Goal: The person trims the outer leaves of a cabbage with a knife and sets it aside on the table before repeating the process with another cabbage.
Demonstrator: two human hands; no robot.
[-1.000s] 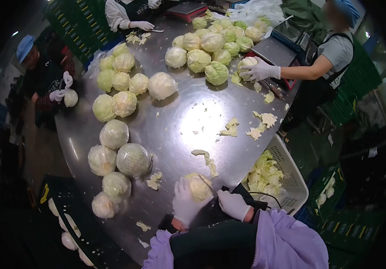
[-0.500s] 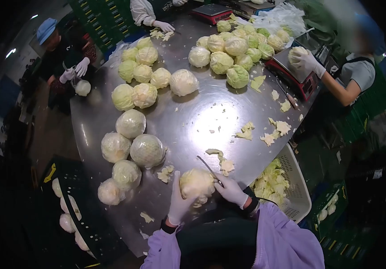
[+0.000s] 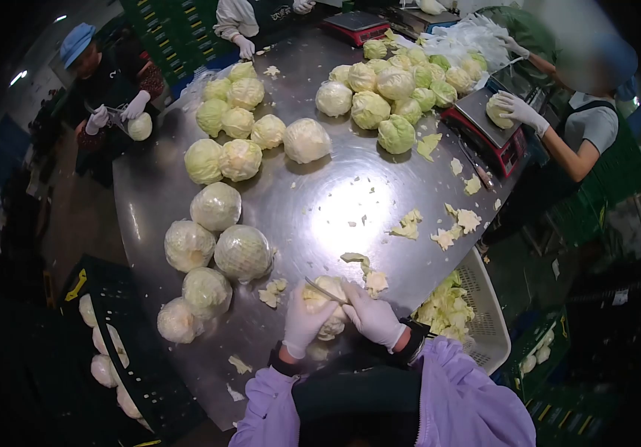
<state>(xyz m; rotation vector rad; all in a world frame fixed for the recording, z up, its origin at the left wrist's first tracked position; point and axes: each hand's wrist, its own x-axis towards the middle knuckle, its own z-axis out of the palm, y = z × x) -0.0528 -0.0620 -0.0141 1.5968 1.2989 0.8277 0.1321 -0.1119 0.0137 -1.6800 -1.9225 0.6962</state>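
A pale cabbage (image 3: 331, 329) sits at the table's near edge, between my two white-gloved hands. My left hand (image 3: 304, 325) grips its left side. In my right hand (image 3: 375, 319) is a knife (image 3: 323, 290), its thin blade lying across the top of the cabbage and pointing left. The fingers of that hand also press close to the cabbage; the handle is hidden in the palm. Cut pale leaf pieces (image 3: 376, 281) lie just beyond my right hand, and another scrap (image 3: 271, 293) lies beyond my left.
Wrapped cabbages (image 3: 243, 253) stand to the left on the metal table (image 3: 290, 231). A pile of cabbages (image 3: 371, 110) lies at the far side. At right, a co-worker's hand (image 3: 523, 112) holds a cabbage over a red scale (image 3: 510, 153). A white basket (image 3: 493, 320) holds leaves; a dark crate (image 3: 149, 372) stands left.
The knife has moved left across the cabbage, with my right hand now close against it. At the far side, a co-worker's hand has drawn back from some leaf scraps.
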